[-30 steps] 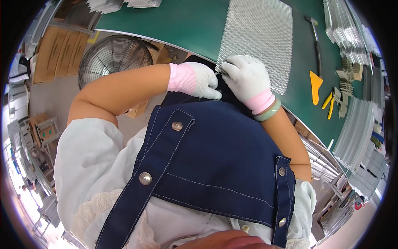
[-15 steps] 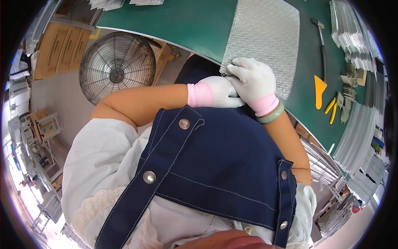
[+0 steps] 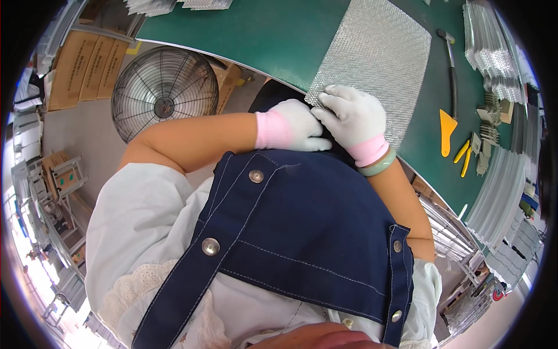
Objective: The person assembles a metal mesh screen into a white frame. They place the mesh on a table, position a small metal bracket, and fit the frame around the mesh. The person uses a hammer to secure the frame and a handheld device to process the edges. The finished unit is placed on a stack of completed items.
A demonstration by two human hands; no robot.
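A silver expanded-metal mesh sheet (image 3: 381, 55) lies on the green worktable, its near end at the table's edge in front of me. My right hand (image 3: 353, 119), in a white glove with a pink cuff, is at the sheet's near left corner, fingers bent over its edge and thumb reaching toward my other hand. My left hand (image 3: 295, 125), gloved alike, is just off the table edge beside it. Its fingers are curled, with the tips hidden, and its thumb points right. What it holds, if anything, cannot be made out.
On the green worktable (image 3: 261, 46) to the right lie a hammer (image 3: 453, 75), a yellow scraper (image 3: 447, 132) and yellow-handled pliers (image 3: 463, 157). Stacked mesh pieces (image 3: 491, 49) line its right side. A round floor fan (image 3: 164, 99) and cardboard boxes (image 3: 81, 70) stand left.
The mesh sheet has turned slightly, its far end shifting right. My left hand has drawn a little left, and the right hand's thumb has parted from the back of it.
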